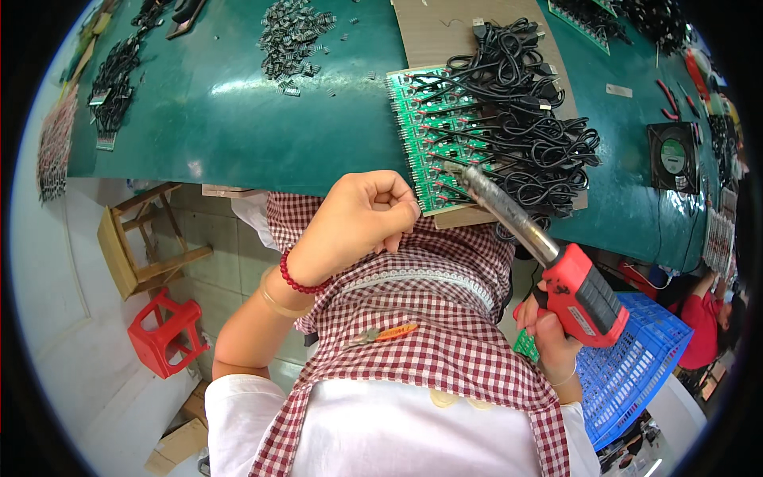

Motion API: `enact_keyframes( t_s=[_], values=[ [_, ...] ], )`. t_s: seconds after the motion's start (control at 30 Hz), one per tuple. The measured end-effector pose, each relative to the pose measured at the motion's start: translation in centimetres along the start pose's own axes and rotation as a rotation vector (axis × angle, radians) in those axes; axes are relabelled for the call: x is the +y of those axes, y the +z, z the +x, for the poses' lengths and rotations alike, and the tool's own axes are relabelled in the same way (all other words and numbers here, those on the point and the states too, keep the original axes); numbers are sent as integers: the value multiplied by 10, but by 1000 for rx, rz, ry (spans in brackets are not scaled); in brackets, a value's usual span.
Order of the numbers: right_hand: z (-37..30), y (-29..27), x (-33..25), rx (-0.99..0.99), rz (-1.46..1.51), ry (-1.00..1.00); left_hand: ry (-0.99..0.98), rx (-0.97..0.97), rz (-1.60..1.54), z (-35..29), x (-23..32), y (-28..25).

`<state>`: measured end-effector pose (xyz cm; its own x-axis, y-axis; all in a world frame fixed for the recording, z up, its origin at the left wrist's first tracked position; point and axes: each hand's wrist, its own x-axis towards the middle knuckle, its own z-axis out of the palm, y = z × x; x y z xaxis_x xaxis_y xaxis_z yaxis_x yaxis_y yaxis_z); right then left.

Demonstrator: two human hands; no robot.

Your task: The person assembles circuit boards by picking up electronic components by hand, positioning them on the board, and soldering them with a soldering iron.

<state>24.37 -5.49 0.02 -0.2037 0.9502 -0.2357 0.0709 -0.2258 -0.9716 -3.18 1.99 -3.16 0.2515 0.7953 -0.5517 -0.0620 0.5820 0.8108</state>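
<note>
A green circuit board panel (429,127) lies at the table's near edge, with pins along its left side and red and black wires joined to it. Black cables (524,119) run from it into coiled bundles on the right. My left hand (373,211) is closed in a pinch beside the panel's near left corner; whatever lies between the fingertips is hidden. My right hand (548,330) grips a red and black soldering gun (584,298), its metal barrel slanting up and left. The tip is over the panel's near part; I cannot tell whether it touches.
Small dark parts (292,40) lie heaped on the green table (199,111). Brown board (437,32) sits under the panel. A black fan (673,157) and pliers (669,99) are at right. Below are a blue crate (636,366), a red stool (165,334) and a person (703,322).
</note>
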Motion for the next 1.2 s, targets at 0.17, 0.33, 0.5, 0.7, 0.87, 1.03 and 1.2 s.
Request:
enact_keyframes(
  t_s=[0.17,0.33,0.5,0.7,0.87,1.03,1.2],
  values=[
    [-11,-17,10,19,-122,89,-38,-43,43,2,4,-6],
    [-11,-15,13,51,-158,133,-50,-102,79,5,6,-9],
    [-9,-14,17,39,-201,125,-40,-99,65,4,5,-8],
    [-10,-15,17,-8,-295,98,-57,-80,40,4,6,-8],
    [-15,-17,16,3,-339,134,-65,-80,34,5,7,-7],
    [-17,-13,15,94,-216,180,-76,-84,10,3,8,-8],
    [-20,-18,24,36,-319,148,-57,-107,29,4,5,-8]
  ],
)
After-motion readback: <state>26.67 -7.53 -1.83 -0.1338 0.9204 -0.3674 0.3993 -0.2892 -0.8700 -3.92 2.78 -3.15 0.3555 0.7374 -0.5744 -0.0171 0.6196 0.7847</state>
